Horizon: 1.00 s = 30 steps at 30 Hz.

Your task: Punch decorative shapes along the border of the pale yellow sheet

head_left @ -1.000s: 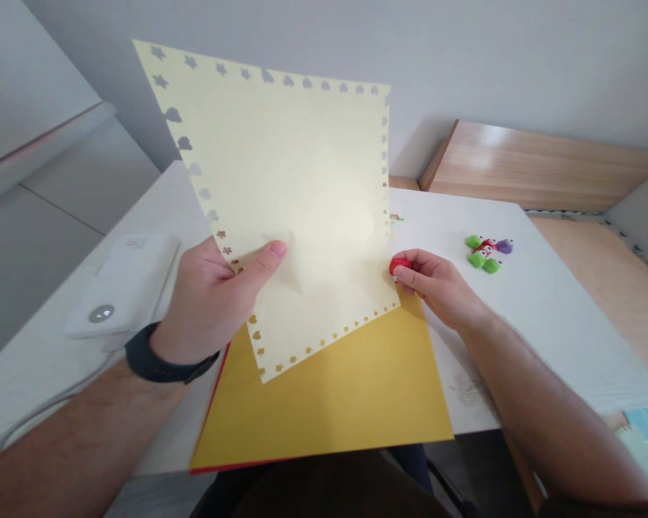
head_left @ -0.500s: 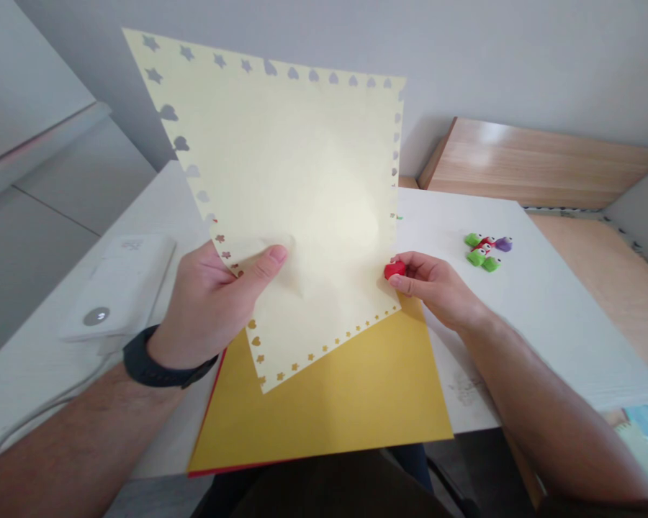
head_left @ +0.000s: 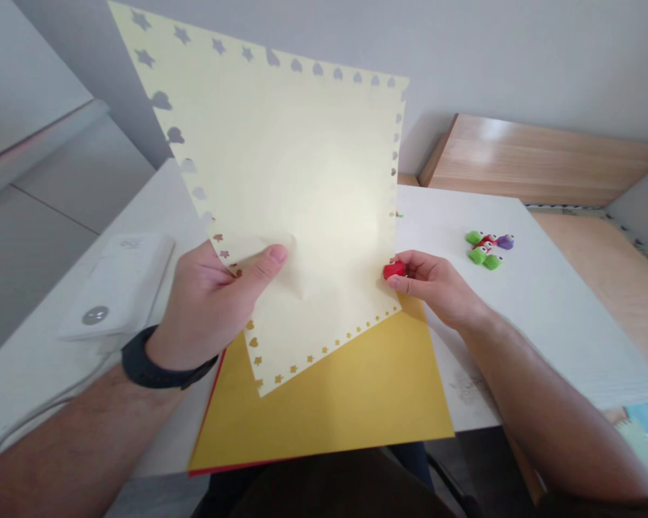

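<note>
Cream sheet: you are holding one cream sheet [head_left: 313,173], tilted, above one yellow sheet [head_left: 345,388].
Left hand: your left hand [head_left: 216,302] is clamping its left edge, the thumb lying in front.
Right hand: your right hand [head_left: 432,284] is pinching one red punch [head_left: 394,270] at its right edge.
Cluster on table: three green pieces [head_left: 493,262], one purple piece [head_left: 505,242] and at least one red piece [head_left: 486,246] are lying beyond your right hand.
Place: the cream sheet is spanning between your hands, which are standing apart.
</note>
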Available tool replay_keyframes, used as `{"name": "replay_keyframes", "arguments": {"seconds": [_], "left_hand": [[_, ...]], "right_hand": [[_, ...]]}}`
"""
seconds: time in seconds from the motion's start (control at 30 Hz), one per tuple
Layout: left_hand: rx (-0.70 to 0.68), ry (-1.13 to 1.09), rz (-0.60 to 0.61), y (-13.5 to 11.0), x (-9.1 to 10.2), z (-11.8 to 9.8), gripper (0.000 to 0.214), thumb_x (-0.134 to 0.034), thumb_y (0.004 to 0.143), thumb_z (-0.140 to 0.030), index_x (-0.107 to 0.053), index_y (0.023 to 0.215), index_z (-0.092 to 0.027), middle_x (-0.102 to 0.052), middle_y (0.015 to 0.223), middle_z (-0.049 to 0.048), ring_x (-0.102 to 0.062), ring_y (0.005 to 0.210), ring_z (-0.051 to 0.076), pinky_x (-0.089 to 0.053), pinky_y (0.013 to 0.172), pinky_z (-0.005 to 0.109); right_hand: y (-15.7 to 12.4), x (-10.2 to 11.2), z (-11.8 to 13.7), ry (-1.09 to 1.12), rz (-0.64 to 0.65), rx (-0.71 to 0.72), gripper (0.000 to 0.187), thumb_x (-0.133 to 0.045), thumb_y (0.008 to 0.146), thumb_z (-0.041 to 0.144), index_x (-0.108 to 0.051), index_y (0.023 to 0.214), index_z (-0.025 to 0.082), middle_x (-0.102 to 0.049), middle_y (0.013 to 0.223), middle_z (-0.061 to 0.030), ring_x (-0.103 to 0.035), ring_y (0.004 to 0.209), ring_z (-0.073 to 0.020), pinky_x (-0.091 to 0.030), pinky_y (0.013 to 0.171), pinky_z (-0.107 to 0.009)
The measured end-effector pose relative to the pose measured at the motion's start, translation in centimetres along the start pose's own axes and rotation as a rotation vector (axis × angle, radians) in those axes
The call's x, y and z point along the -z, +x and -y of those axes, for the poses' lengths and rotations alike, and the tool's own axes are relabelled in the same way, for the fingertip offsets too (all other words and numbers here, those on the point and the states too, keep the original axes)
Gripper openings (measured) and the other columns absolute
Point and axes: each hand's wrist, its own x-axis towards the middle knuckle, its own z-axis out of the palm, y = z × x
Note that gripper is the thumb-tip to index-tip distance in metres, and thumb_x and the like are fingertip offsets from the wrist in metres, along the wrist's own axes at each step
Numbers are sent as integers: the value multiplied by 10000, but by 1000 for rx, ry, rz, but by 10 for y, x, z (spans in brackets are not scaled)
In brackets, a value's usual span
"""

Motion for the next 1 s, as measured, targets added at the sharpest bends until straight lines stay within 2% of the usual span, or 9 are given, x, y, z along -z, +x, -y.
{"name": "replay_keyframes", "arguments": {"seconds": [0.33,0.67,0.83,1.0], "left_hand": [[-37,6,0,0,-3,-3,252,-790,914,-248,-801,1166,-260,-798,1208,-10,-749,1119,157,-584,1012,252],[-50,74,-5,0,1,-2,233,-786,915,-253,-801,1148,-264,-796,1214,-20,-752,1116,166,-597,1016,282],[-49,76,-2,0,1,-1,251,-790,910,-262,-798,1161,-256,-789,1233,-5,-747,1140,189,-594,1039,319],[-58,64,-5,0,-1,0,251,-791,909,-261,-799,1160,-270,-794,1218,-12,-749,1135,181,-603,1025,308]], "right_hand": [[2,-2,1,14,-13,-6,350,-930,737,374,-745,980,203,-730,919,-21,-629,829,-162,-483,794,-324],[1,-5,1,-26,-4,10,304,-900,778,387,-722,933,194,-704,890,-7,-610,805,-143,-459,765,-306],[0,-7,2,-65,-16,30,302,-863,815,414,-706,954,197,-672,875,0,-590,796,-144,-445,746,-309],[0,-8,2,-95,-10,47,281,-817,861,417,-686,974,196,-636,862,8,-555,783,-140,-423,734,-308]]}}
